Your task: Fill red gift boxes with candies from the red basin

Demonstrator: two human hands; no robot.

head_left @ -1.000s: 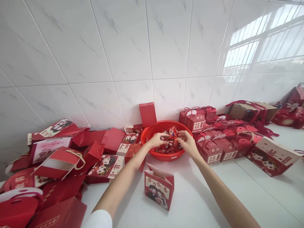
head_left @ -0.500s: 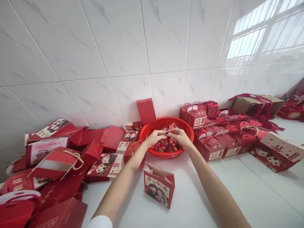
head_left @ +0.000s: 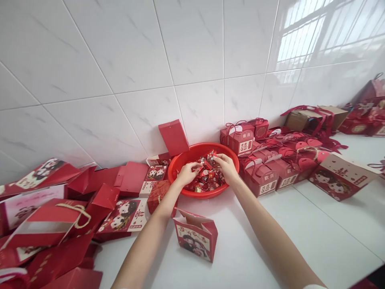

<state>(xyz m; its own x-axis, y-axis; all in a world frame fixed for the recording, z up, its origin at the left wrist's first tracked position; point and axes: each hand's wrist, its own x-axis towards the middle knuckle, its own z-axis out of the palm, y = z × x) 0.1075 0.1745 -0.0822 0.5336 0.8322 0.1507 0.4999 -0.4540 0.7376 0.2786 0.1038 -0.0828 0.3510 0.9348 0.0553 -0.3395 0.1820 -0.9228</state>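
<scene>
- The sweets (head_left: 205, 181) are heaped in the bowl (head_left: 207, 194), between and just below both hands' fingers; no shared long axis is shown.
- The fingers of the left hand (head_left: 186, 173) are curled inward at the heap's left; those of the right hand (head_left: 227, 168) are bent toward its far right. Whether a sweet is pinched by either cannot be told.
- The bag (head_left: 194, 241) is stood upright, open at the top, on the wearer's side of both hands' fingers, nearer the left; its long axis is slanted, the right end closer to the wearer.
- The handled boxes (head_left: 267, 176) are massed to the right of the right fingers.
</scene>
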